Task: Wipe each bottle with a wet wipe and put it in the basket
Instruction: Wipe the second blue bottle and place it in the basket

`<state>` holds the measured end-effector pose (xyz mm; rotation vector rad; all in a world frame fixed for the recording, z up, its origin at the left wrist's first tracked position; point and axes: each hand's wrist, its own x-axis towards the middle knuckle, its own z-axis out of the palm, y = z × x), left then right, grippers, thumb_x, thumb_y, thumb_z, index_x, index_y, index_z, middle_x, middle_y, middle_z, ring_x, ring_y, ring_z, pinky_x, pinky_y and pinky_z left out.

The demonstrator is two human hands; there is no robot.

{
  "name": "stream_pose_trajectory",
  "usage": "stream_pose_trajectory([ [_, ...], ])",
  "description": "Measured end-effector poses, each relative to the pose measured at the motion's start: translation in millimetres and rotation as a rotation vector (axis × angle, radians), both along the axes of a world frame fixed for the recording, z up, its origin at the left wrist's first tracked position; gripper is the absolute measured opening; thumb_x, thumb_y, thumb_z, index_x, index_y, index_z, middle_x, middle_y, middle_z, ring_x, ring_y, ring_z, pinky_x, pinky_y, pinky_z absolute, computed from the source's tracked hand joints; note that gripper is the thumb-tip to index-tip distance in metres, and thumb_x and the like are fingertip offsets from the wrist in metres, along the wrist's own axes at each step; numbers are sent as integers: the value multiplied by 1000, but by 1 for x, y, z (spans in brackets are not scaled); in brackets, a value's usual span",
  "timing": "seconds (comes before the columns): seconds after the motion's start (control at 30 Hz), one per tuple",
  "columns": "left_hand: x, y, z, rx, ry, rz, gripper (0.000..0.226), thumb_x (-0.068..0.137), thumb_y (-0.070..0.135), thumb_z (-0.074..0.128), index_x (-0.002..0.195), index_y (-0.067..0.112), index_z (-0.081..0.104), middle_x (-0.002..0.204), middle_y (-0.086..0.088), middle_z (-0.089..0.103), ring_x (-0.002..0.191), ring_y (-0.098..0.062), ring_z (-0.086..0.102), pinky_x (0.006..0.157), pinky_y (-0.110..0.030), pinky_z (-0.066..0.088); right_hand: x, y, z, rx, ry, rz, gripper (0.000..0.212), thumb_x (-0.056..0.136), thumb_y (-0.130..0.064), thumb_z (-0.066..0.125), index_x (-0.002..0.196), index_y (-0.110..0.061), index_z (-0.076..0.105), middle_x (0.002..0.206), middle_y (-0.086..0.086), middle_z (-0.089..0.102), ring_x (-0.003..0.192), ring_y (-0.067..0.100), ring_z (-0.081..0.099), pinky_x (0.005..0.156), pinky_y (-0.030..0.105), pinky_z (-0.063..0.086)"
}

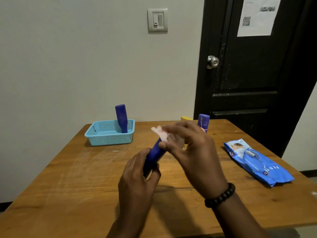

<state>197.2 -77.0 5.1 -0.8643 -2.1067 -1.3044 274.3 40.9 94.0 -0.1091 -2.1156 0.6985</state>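
Left hand (137, 176) grips bottle (155, 154) — right hand (192, 152) pinches wipe (160, 133).

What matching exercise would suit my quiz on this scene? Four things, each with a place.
1. basket
2. wipe
3. pack
4. knob

A. on the door
B. table's right side
C. in the right hand
D. table's far left

Pairs: 1-D, 2-C, 3-B, 4-A
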Motion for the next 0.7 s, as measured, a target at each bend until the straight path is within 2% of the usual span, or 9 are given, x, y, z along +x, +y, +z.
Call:
stream_pose_trajectory([
  [0.1, 3, -1, 2, -27, 58, 16, 60, 78, 13, 78, 129, 28, 50, 113, 1, 64, 96, -11, 59, 75, -30, 55, -6, -6, -7, 245, 21, -135, 39, 72, -10, 82, 109, -17, 71, 110, -1, 65, 102, 9, 57, 74, -2, 34],
  [0.2, 3, -7, 6, -73, 107, 27, 64, 74, 11, 81, 128, 27, 50, 110, 0, 66, 94, -8, 57, 74, -26, 51, -6, -5, -11, 292, 84, -171, 34, 71, -5, 81, 103, -14, 72, 105, 3, 66, 99, 14, 58, 75, 1, 32],
  [0.33, 0, -10, 6, -120, 110, 67, 60, 74, 14, 81, 128, 23, 57, 110, 4, 67, 95, -6, 56, 78, -20, 42, -7, 2, -20, 420, 119, -141, 19, 75, -12, 68, 94, -15, 71, 105, 6, 64, 101, 14, 52, 77, 6, 33],
  [0.4, 0, -10, 5, -129, 112, 76, 58, 74, 15, 81, 127, 24, 59, 108, 6, 67, 94, -6, 56, 76, -21, 43, -5, 7, -25, 286, 143, -89, 17, 79, -13, 66, 95, -17, 70, 106, 0, 64, 101, 7, 53, 77, 7, 41],
  [0.5, 1, -8, 2, -113, 120, 78, 59, 73, 14, 83, 125, 25, 59, 106, 7, 67, 90, -9, 58, 73, -25, 47, 1, 15, -22, -277, 203, -52, 15, 85, -21, 69, 97, -30, 69, 103, -16, 64, 101, -3, 57, 79, 9, 47],
  [0.57, 0, -7, 1, -97, 123, 77, 59, 73, 13, 82, 125, 26, 57, 105, 8, 66, 89, -8, 57, 72, -25, 47, 2, 23, -20, -573, 206, -51, 14, 84, -33, 69, 97, -38, 70, 104, -18, 65, 100, -2, 58, 77, 21, 54],
  [0.63, 0, -8, 2, -91, 117, 73, 58, 73, 13, 81, 124, 27, 57, 105, 10, 65, 88, -7, 57, 72, -22, 46, 4, 28, -17, -638, 168, -13, 16, 84, -38, 65, 100, -36, 71, 103, -16, 66, 99, 3, 61, 82, 36, 57],
  [0.7, -1, -8, 3, -95, 103, 66, 56, 74, 14, 81, 124, 27, 59, 106, 11, 64, 89, -6, 56, 74, -17, 42, 9, 25, -12, -566, 124, 65, 17, 89, -32, 61, 102, -31, 71, 103, -15, 66, 99, 3, 61, 84, 39, 57],
])
